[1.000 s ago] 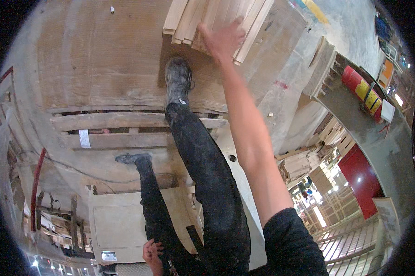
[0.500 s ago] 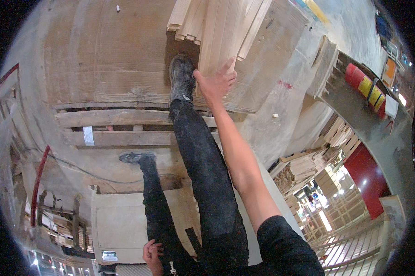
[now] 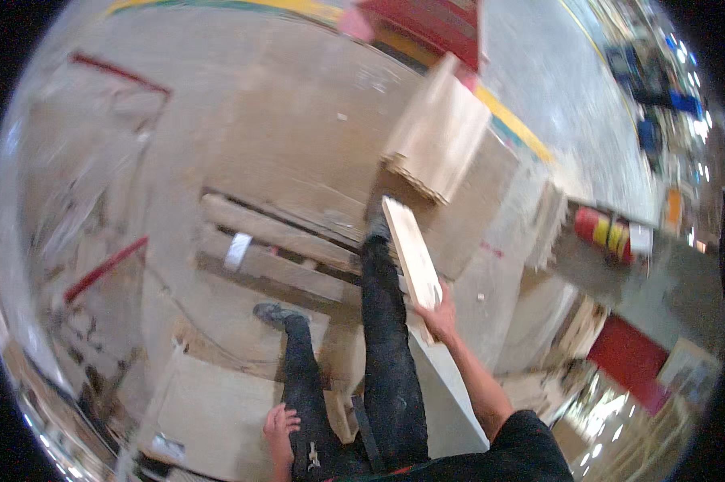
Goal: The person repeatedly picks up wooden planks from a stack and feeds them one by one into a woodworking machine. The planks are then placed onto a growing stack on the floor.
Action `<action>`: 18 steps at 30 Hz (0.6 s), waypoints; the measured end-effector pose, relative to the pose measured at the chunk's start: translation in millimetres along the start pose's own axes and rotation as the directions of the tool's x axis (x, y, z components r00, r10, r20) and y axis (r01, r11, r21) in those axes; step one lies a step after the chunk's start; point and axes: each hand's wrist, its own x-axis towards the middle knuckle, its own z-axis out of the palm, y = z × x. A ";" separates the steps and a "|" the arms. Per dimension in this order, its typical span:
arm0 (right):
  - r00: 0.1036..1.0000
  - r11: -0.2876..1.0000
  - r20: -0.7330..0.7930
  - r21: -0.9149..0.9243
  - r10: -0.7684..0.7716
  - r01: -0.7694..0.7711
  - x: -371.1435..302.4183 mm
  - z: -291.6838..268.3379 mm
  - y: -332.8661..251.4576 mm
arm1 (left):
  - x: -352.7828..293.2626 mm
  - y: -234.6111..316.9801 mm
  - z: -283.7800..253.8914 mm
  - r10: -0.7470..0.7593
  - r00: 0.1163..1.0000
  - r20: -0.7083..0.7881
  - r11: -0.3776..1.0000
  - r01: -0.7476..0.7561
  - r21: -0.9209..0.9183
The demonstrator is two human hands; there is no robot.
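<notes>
My right hand (image 3: 440,317) is closed around the near end of a short bundle of pale wooden slats (image 3: 411,251). The bundle slants up and away beside my right leg, its far end near my shoe. Beyond it a larger stack of similar slats (image 3: 443,128) lies on the brown cardboard sheet (image 3: 298,120), apart from the bundle I hold. How many slats are in my grip I cannot make out. My left hand (image 3: 281,426) hangs empty by my left thigh, its fingers loosely apart.
A wooden pallet (image 3: 298,269) edges the cardboard. Beside my legs are a pale flat panel (image 3: 210,410) and a white-sided surface (image 3: 443,394). Red metal bars (image 3: 109,269) stand to the left. A red and yellow cylinder (image 3: 604,233) lies at the right, and a red structure (image 3: 435,28) rises far ahead.
My right hand has lifted a bundle of slats off the stack and drawn it back toward me. The view has turned, and the stack now sits farther off. My left hand stays by my thigh.
</notes>
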 end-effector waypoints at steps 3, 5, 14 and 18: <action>0.962 0.965 0.233 -0.186 -0.139 0.184 -72.2 14.8 -52.5 | -12.8 8.6 -29.1 -0.032 0.998 -0.050 0.972 0.020 -0.233; 0.901 0.877 0.333 -0.295 -0.277 0.379 -127.3 3.6 -92.8 | -14.1 13.7 -43.0 -0.048 0.998 0.038 0.907 0.060 -0.418; -0.036 -0.038 0.715 0.013 -0.698 0.999 -396.5 95.3 -318.5 | -27.0 -16.8 -161.9 0.354 0.935 0.003 0.082 -0.028 -0.996; -0.342 -0.338 0.788 0.180 -0.512 0.924 -507.1 132.5 -349.6 | -79.7 -45.6 -206.0 0.605 0.689 -0.398 -0.509 -0.050 -0.860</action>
